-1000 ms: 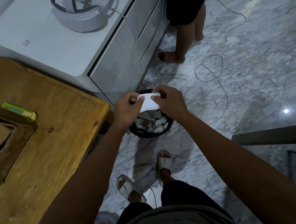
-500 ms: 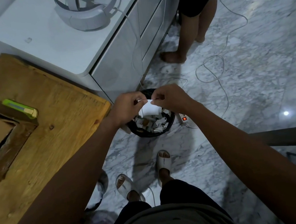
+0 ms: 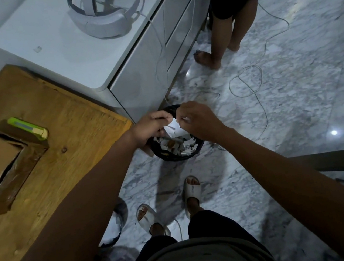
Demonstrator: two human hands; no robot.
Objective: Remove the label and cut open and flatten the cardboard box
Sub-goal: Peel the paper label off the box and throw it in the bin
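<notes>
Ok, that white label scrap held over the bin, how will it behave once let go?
The label scrap looks thin and creased, so probably floppy and very light. It may flutter rather than drop straight, though the bin sits directly below.

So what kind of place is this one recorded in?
Most likely a room in a home, not a workshop: a polished marble floor, a white drawer cabinet with a headset on it, a wooden table, and a small bin of paper scraps.
</notes>
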